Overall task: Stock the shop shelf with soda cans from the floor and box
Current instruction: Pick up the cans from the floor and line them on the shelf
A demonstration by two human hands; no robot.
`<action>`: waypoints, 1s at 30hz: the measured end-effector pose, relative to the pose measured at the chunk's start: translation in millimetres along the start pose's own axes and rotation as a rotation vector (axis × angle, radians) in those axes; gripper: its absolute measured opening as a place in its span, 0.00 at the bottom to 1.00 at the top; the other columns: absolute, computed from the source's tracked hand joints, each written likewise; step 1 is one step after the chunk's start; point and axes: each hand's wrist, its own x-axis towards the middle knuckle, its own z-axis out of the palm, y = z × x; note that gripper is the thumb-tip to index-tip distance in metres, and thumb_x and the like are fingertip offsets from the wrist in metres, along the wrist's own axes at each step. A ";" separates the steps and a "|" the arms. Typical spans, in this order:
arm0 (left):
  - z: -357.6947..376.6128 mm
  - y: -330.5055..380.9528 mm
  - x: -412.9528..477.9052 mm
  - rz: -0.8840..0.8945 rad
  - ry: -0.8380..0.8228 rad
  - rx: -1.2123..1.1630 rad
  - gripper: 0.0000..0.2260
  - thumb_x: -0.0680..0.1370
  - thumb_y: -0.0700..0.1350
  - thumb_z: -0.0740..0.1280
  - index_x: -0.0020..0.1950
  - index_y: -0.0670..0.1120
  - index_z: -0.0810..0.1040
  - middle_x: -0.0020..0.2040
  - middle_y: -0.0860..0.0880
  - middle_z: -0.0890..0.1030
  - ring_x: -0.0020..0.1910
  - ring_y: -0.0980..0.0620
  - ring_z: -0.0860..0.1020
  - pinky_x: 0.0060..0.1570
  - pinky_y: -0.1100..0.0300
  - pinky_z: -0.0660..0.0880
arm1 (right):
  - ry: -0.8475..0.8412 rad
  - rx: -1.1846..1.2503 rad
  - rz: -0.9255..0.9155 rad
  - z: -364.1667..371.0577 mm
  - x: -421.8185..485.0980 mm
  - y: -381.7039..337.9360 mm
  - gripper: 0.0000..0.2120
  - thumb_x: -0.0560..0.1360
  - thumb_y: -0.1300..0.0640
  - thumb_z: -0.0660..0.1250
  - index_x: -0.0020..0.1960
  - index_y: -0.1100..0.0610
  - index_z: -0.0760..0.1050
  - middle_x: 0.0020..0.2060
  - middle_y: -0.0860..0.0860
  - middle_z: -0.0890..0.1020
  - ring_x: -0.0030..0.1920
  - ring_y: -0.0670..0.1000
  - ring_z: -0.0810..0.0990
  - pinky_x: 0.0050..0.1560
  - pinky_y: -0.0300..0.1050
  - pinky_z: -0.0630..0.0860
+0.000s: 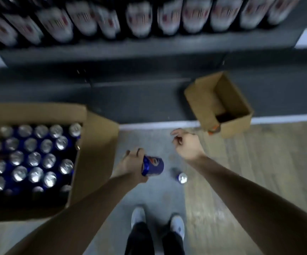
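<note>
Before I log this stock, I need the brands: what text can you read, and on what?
None can be read.
Held can in the left hand: a round logo, its lettering blurred.
Shelf bottles: white labels, blurred.
Cans in the box: only tops show.

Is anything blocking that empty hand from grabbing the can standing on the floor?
Nothing visible does. The right hand hangs open above bare floor, and the upright blue can stands alone below it, apart from the can held in the left hand.
</note>
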 end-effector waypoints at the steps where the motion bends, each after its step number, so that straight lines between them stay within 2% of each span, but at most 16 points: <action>1: -41.5 9.4 -16.4 0.027 0.019 0.010 0.28 0.67 0.49 0.74 0.63 0.47 0.67 0.62 0.50 0.66 0.59 0.48 0.72 0.57 0.55 0.73 | -0.001 0.007 -0.033 -33.3 0.7 -35.7 0.12 0.74 0.63 0.60 0.55 0.56 0.78 0.44 0.56 0.84 0.46 0.56 0.82 0.53 0.42 0.74; 3: -124.7 27.2 -49.0 0.101 0.086 0.006 0.28 0.64 0.50 0.76 0.60 0.48 0.69 0.58 0.51 0.68 0.56 0.49 0.74 0.54 0.59 0.72 | -0.049 0.013 -0.090 -97.7 -1.4 -104.7 0.12 0.75 0.62 0.61 0.55 0.55 0.78 0.48 0.54 0.84 0.49 0.53 0.81 0.48 0.32 0.70; 4: -164.7 34.8 -65.6 0.141 0.131 0.005 0.29 0.62 0.50 0.77 0.59 0.48 0.71 0.56 0.51 0.69 0.54 0.50 0.75 0.53 0.61 0.71 | -0.089 0.008 -0.130 -127.0 -3.7 -136.4 0.12 0.75 0.62 0.61 0.55 0.55 0.78 0.49 0.54 0.84 0.50 0.52 0.81 0.46 0.31 0.69; 7: -270.3 57.8 -112.9 0.241 0.234 0.010 0.32 0.59 0.49 0.80 0.60 0.47 0.73 0.54 0.51 0.72 0.52 0.52 0.75 0.51 0.63 0.70 | -0.159 -0.048 -0.262 -202.7 -17.0 -216.0 0.11 0.78 0.57 0.61 0.56 0.56 0.78 0.53 0.55 0.82 0.52 0.50 0.79 0.49 0.37 0.69; 9: -331.8 72.4 -139.1 0.309 0.300 0.057 0.33 0.59 0.47 0.80 0.61 0.47 0.73 0.54 0.51 0.72 0.52 0.52 0.74 0.53 0.61 0.72 | -0.105 -0.058 -0.325 -246.2 -25.2 -256.6 0.13 0.79 0.52 0.59 0.57 0.56 0.78 0.54 0.55 0.82 0.53 0.53 0.80 0.52 0.42 0.71; 12: -413.1 89.8 -171.7 0.415 0.384 0.246 0.33 0.59 0.43 0.79 0.62 0.47 0.73 0.56 0.49 0.74 0.53 0.51 0.74 0.53 0.63 0.69 | -0.002 -0.001 -0.387 -302.4 -36.7 -301.5 0.19 0.79 0.45 0.56 0.57 0.57 0.78 0.56 0.54 0.81 0.56 0.53 0.78 0.57 0.45 0.71; 15: -487.1 100.1 -192.2 0.510 0.439 0.447 0.31 0.59 0.37 0.76 0.61 0.45 0.74 0.57 0.47 0.75 0.55 0.48 0.74 0.53 0.62 0.68 | -0.055 0.063 -0.476 -346.7 -42.7 -332.7 0.22 0.76 0.42 0.61 0.62 0.55 0.75 0.59 0.51 0.79 0.56 0.48 0.77 0.59 0.44 0.74; 18: -551.1 104.0 -196.7 0.678 0.533 0.646 0.24 0.63 0.37 0.74 0.58 0.44 0.75 0.56 0.48 0.78 0.57 0.46 0.75 0.59 0.54 0.69 | -0.060 0.025 -0.628 -370.0 -34.4 -365.0 0.33 0.70 0.49 0.72 0.70 0.57 0.66 0.64 0.50 0.74 0.61 0.46 0.73 0.63 0.40 0.69; 20: -587.5 104.6 -191.8 0.671 0.585 0.835 0.22 0.68 0.39 0.71 0.60 0.48 0.73 0.60 0.52 0.76 0.63 0.51 0.73 0.68 0.51 0.61 | -0.067 0.065 -0.690 -371.8 -21.7 -392.5 0.41 0.66 0.52 0.76 0.73 0.56 0.60 0.65 0.48 0.71 0.64 0.45 0.71 0.64 0.42 0.69; 21: -606.1 103.8 -185.0 0.655 0.613 0.917 0.22 0.70 0.38 0.70 0.62 0.49 0.71 0.63 0.53 0.74 0.65 0.53 0.71 0.71 0.52 0.55 | -0.082 0.098 -0.714 -371.7 -11.9 -409.6 0.42 0.65 0.53 0.77 0.73 0.55 0.59 0.65 0.46 0.71 0.64 0.44 0.71 0.64 0.43 0.69; 23: -628.9 101.1 -172.8 0.719 0.683 1.027 0.24 0.70 0.37 0.70 0.64 0.49 0.70 0.65 0.53 0.73 0.68 0.54 0.69 0.72 0.54 0.50 | -0.128 0.158 -0.729 -369.0 2.1 -439.1 0.37 0.66 0.56 0.77 0.70 0.53 0.64 0.61 0.45 0.76 0.60 0.44 0.75 0.62 0.41 0.72; 25: -655.4 93.6 -150.1 0.868 0.791 1.093 0.25 0.69 0.34 0.70 0.63 0.47 0.70 0.66 0.51 0.74 0.68 0.51 0.71 0.71 0.53 0.51 | -0.081 0.220 -0.706 -368.4 31.5 -467.8 0.31 0.66 0.57 0.77 0.64 0.53 0.67 0.54 0.45 0.79 0.56 0.45 0.77 0.58 0.40 0.74; 28: -690.6 80.1 -116.0 1.004 0.811 1.147 0.27 0.68 0.31 0.71 0.64 0.46 0.70 0.65 0.48 0.75 0.67 0.48 0.72 0.69 0.52 0.57 | 0.029 0.224 -0.671 -365.3 83.2 -500.1 0.35 0.61 0.52 0.79 0.64 0.54 0.67 0.54 0.46 0.79 0.56 0.45 0.78 0.59 0.43 0.74; 30: -710.6 65.3 -90.1 1.024 0.824 1.117 0.27 0.68 0.32 0.71 0.65 0.46 0.72 0.65 0.48 0.76 0.66 0.48 0.72 0.67 0.51 0.64 | 0.073 0.219 -0.631 -359.0 117.4 -514.4 0.37 0.58 0.49 0.79 0.63 0.53 0.68 0.54 0.46 0.79 0.55 0.45 0.78 0.59 0.44 0.75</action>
